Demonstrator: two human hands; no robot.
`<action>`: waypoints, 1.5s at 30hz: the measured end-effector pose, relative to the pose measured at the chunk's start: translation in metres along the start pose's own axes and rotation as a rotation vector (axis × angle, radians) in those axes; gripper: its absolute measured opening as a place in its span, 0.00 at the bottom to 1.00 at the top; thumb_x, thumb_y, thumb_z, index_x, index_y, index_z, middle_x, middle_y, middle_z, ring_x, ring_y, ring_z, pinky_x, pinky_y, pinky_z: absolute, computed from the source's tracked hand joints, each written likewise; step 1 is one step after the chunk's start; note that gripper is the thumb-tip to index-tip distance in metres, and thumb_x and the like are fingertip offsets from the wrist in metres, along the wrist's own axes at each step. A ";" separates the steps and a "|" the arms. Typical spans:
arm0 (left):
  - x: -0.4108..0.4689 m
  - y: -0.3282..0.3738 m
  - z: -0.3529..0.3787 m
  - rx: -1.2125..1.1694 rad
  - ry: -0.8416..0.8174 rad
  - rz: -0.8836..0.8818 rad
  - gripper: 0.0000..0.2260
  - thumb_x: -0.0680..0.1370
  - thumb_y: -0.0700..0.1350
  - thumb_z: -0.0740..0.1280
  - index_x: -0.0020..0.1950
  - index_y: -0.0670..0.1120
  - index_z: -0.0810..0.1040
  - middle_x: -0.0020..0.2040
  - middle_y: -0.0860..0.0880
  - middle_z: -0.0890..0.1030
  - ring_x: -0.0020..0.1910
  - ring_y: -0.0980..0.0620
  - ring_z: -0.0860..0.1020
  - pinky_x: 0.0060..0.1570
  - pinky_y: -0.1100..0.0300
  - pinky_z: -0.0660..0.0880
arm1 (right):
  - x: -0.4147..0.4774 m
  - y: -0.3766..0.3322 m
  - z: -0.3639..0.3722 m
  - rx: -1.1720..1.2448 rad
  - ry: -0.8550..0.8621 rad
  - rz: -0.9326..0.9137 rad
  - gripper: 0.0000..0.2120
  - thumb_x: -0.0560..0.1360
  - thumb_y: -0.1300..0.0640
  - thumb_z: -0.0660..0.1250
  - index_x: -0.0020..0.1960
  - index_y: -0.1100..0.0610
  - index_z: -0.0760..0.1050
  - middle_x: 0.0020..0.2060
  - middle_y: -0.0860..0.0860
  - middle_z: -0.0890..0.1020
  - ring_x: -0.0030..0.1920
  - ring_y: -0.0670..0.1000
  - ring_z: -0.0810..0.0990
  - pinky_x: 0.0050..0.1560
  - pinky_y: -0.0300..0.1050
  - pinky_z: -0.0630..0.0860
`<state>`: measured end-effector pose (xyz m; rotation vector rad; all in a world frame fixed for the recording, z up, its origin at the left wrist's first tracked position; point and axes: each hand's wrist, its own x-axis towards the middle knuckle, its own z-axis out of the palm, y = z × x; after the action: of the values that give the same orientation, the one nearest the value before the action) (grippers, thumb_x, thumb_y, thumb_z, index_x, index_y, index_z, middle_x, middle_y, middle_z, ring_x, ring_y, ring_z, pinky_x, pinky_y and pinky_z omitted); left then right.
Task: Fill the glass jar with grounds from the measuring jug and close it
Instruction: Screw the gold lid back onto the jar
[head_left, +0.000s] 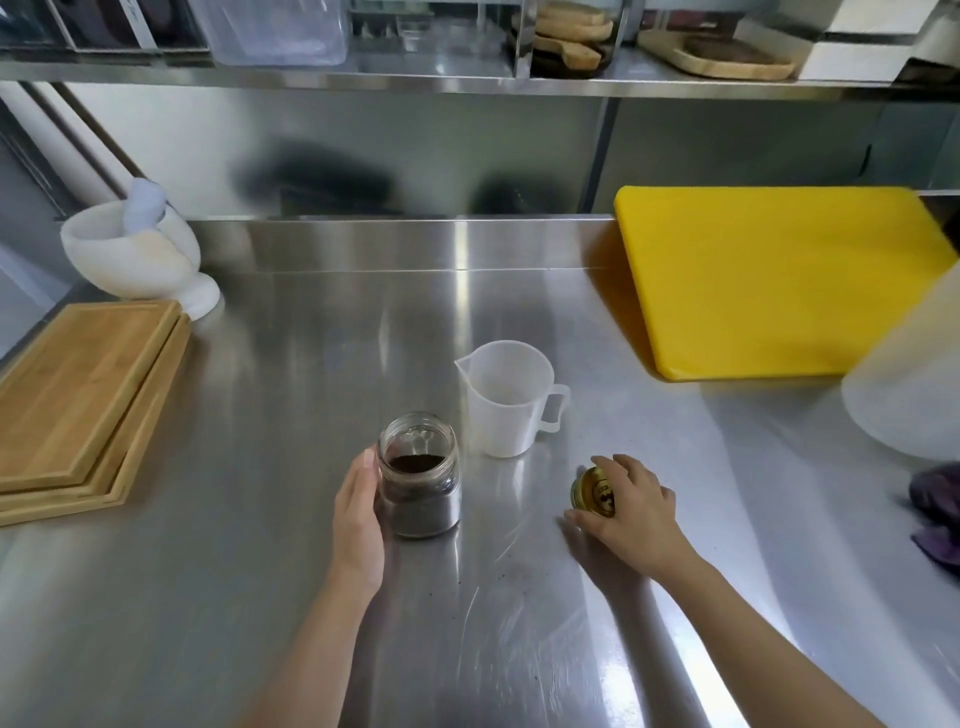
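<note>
The glass jar (420, 475) stands upright and lidless on the steel counter, holding dark grounds to about two thirds of its height. My left hand (358, 512) wraps its left side. The translucent plastic measuring jug (506, 399) stands just behind and to the right of the jar, looking empty, handle to the right. My right hand (631, 506) rests over the gold lid (592, 491), which lies on the counter right of the jar; fingers curl around its rim and cover part of it.
Stacked wooden boards (85, 400) lie at the left, with a white mortar and pestle (137, 252) behind them. A yellow cutting board (779, 280) sits at the back right. A blurred white container (904, 384) and a purple cloth (937, 512) are at the right edge.
</note>
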<state>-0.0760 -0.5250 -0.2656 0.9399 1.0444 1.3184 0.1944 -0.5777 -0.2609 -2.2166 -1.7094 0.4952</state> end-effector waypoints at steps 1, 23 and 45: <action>0.000 -0.001 -0.001 0.001 -0.011 0.001 0.28 0.71 0.61 0.62 0.58 0.40 0.77 0.61 0.34 0.76 0.64 0.38 0.72 0.70 0.39 0.61 | -0.002 0.001 0.000 0.005 -0.011 0.005 0.31 0.68 0.42 0.69 0.67 0.51 0.64 0.65 0.53 0.68 0.64 0.56 0.65 0.62 0.53 0.58; -0.009 0.000 -0.012 0.147 -0.137 0.066 0.23 0.72 0.60 0.64 0.61 0.47 0.76 0.59 0.48 0.81 0.62 0.51 0.76 0.59 0.66 0.71 | 0.012 -0.144 -0.072 0.369 -0.109 -0.580 0.23 0.66 0.49 0.75 0.58 0.47 0.71 0.53 0.41 0.72 0.55 0.32 0.66 0.50 0.21 0.65; -0.003 0.011 -0.012 0.484 -0.275 -0.007 0.34 0.59 0.50 0.78 0.59 0.62 0.64 0.57 0.57 0.74 0.54 0.67 0.74 0.48 0.77 0.69 | 0.038 -0.183 -0.058 -0.041 -0.397 -0.848 0.27 0.66 0.47 0.73 0.62 0.50 0.69 0.57 0.48 0.73 0.55 0.47 0.70 0.56 0.39 0.68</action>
<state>-0.0907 -0.5282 -0.2584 1.4323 1.1678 0.9062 0.0712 -0.4970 -0.1325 -1.2455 -2.6336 0.6859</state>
